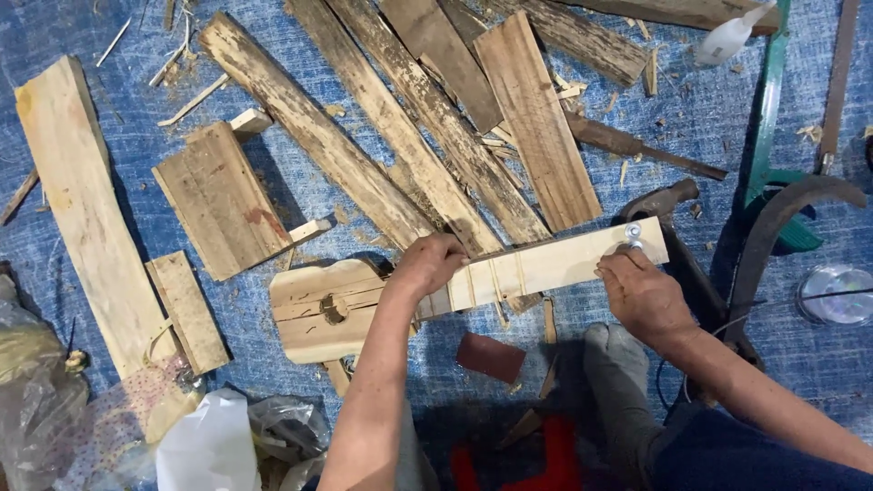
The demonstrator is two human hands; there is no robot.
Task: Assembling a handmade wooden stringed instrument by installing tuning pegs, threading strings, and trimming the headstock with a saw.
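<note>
Pale wood, guitar-shaped cutout [455, 291], lies flat on blue tarp [109, 118], body end left, neck running right.

Near: a socked foot [618, 382] just below the neck end. A dark red block [491, 356], maybe sanding material, lies on the tarp below the neck.

Left hand [427, 265] presses down where neck meets body, fingers curled over the far edge, clamped on the wood. Right hand [641, 291] sits at the head end, fingertips closed around small metal hardware [633, 235]; whether it pinches or only touches, cannot tell.

Risks, as judged:
- Neck is thin; downward force at the far end with only one hand steadying could let it pivot or crack along the grain.
- Metal piece is small; a slip would drop it among shavings, hard to find.
- Dark hammer-like tool [668, 202] lies touching or just beyond the head end; a bump could shift the work.

Far: weathered planks [409, 136] fanned out beyond the neck, well apart from both hands. Green tool [768, 127] upper right, clear round container [837, 295] at right edge.
</note>
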